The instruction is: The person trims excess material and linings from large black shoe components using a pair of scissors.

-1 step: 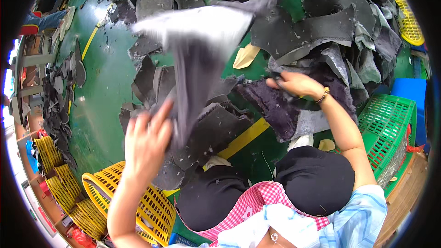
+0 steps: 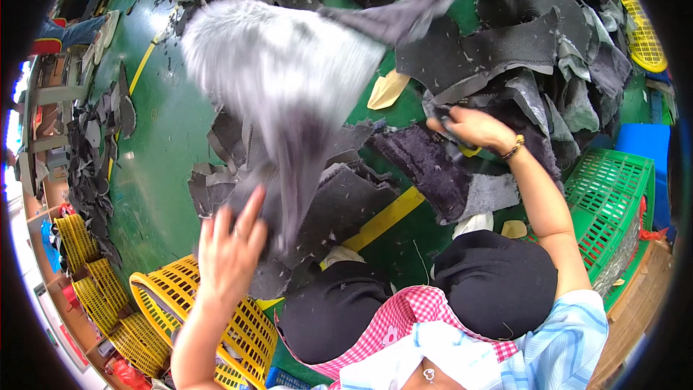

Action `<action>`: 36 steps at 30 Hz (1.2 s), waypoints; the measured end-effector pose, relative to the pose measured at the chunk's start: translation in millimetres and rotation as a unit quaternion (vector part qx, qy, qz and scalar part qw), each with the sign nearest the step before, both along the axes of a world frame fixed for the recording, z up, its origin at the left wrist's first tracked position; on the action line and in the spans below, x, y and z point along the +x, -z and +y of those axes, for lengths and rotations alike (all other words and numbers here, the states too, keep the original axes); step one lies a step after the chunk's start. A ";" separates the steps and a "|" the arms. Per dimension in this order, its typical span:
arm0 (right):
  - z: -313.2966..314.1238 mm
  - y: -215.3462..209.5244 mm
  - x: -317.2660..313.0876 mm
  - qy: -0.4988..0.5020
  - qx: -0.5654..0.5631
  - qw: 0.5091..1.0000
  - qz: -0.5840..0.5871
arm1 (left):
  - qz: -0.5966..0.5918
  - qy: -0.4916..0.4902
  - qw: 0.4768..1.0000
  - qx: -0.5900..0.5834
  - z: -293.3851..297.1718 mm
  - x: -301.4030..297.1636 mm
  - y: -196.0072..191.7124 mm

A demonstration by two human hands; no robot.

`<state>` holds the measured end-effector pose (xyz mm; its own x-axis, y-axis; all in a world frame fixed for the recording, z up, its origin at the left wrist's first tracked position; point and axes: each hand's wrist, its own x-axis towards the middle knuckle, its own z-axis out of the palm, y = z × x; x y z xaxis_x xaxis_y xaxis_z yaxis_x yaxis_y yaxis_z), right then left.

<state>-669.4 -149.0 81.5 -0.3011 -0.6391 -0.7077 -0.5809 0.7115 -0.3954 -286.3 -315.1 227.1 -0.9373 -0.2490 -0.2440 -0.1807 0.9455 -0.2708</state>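
Note:
A pale grey and white furry piece of material (image 2: 281, 43) with a darker trailing end is in mid-air in front of me, smeared by motion. My left hand (image 2: 231, 253) is just below its dark lower end, fingers stretched apart, holding nothing that I can see. To the right, my right hand (image 2: 473, 130) is closed round a small dark object whose kind I cannot make out. Beneath that hand lies a dark purple furry piece (image 2: 429, 162). Dark grey cut pieces (image 2: 350, 198) are stacked on the floor between my hands.
A large heap of grey cut pieces (image 2: 534, 36) fills the far right. A yellow perforated basket (image 2: 242, 328) stands beside my left arm, a green crate (image 2: 606, 195) by my right. More scraps (image 2: 90, 152) lie at left on the green floor, near yellow baskets (image 2: 97, 296).
The furry piece has swung and spread out to the left, showing more of its pale pile. My left hand has dropped slightly; my right hand has shifted slightly right.

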 end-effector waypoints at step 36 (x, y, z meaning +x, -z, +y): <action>-53.2 36.5 102.3 0.018 -0.280 0.937 -0.208 | 0.022 -0.365 0.896 0.252 -2.7 30.7 101.4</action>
<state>-567.1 -202.2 45.0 -0.1023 -0.9403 -0.3246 -0.2739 0.3404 -0.8995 -255.7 -317.8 125.7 -0.5807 -0.6686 -0.4646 -0.8011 0.5711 0.1793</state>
